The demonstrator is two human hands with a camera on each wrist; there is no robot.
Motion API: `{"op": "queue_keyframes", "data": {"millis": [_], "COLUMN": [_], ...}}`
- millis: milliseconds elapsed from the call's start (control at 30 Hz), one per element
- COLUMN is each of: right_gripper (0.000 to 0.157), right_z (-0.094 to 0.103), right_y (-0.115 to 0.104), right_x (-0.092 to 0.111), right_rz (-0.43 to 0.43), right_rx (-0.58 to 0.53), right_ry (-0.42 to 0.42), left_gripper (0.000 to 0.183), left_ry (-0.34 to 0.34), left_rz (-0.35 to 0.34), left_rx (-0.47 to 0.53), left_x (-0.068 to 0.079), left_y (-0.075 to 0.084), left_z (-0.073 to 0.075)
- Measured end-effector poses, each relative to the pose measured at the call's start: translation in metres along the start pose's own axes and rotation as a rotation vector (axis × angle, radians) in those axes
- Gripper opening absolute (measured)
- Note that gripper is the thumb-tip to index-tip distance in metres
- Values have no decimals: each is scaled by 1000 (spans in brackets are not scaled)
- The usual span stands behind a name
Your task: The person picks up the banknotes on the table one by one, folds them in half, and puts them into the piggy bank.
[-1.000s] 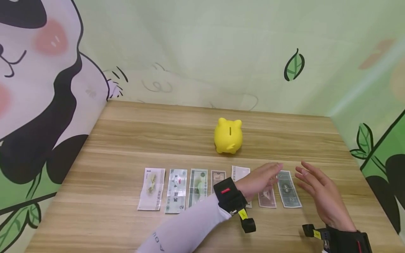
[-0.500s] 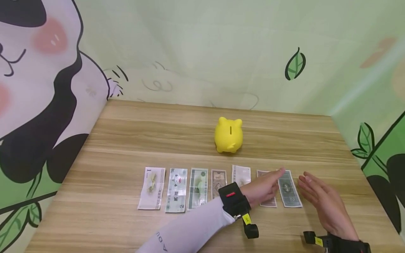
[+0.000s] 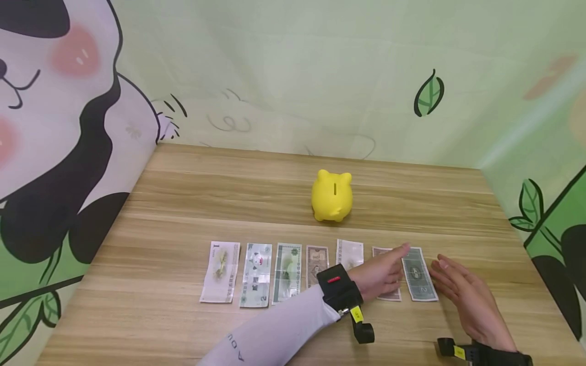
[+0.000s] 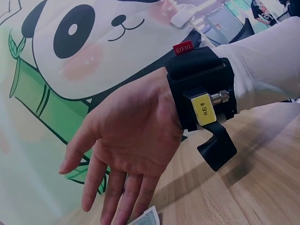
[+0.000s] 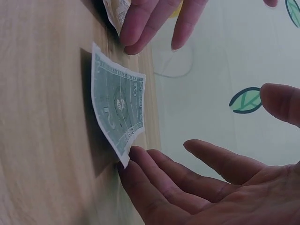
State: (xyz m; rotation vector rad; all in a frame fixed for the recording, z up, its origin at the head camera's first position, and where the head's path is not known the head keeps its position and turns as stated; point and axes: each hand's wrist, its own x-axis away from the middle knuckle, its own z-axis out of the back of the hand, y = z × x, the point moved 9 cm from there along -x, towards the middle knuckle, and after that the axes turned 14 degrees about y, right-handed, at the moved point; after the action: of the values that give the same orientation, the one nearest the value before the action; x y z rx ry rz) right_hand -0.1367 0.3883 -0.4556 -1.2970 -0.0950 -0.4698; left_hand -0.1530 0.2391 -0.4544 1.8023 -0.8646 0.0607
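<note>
A grey-green banknote [image 3: 418,274] marked 2 lies at the right end of a row, between both hands. In the right wrist view this banknote [image 5: 117,101] bows up from the table. My right hand [image 3: 469,300] holds its fingers extended, with fingertips [image 5: 133,157] right at the note's near corner. Across from it, my left hand [image 3: 379,274] reaches over a reddish banknote [image 3: 391,296], fingers straight; its fingertips [image 5: 133,40] show above the note in the right wrist view. The left wrist view shows the right hand [image 4: 136,126] from the palm side, fingers over a note's edge [image 4: 149,218].
Left of the hands lie several banknotes in a row, among them a white one [image 3: 220,272], a pale green one [image 3: 255,274] and a small brown one [image 3: 317,262]. A yellow piggy bank [image 3: 332,197] with a top slot stands behind them on the wooden table [image 3: 220,198].
My right hand has lowered toward the table beside the grey-green note. The left hand has shifted slightly down and right. The banknotes and piggy bank stay in place.
</note>
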Motion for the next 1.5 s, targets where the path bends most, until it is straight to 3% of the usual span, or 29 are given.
{"op": "queue_keyframes", "data": {"millis": [467,733,1200,1500], "right_gripper": [76,74,64,53], "right_z": [-4,-2,-2,-3], "right_y": [-1,0,-15,-25], "right_x": [2,4,16,18], "right_rz": [21,28,101,140], "right_rx": [-22,-36,-201,-244], "right_ry": [-17,13,-17,4], "left_gripper": [81,82,71,72], "left_ry": [-5,-8,22,30], "left_rz": [50,67,24,-5], "left_rx": [112,163,161,114], "left_x": [-6,-4,-6,-6], "left_y": [-9,-10,-5,6], "left_z": [2,1,4,9]}}
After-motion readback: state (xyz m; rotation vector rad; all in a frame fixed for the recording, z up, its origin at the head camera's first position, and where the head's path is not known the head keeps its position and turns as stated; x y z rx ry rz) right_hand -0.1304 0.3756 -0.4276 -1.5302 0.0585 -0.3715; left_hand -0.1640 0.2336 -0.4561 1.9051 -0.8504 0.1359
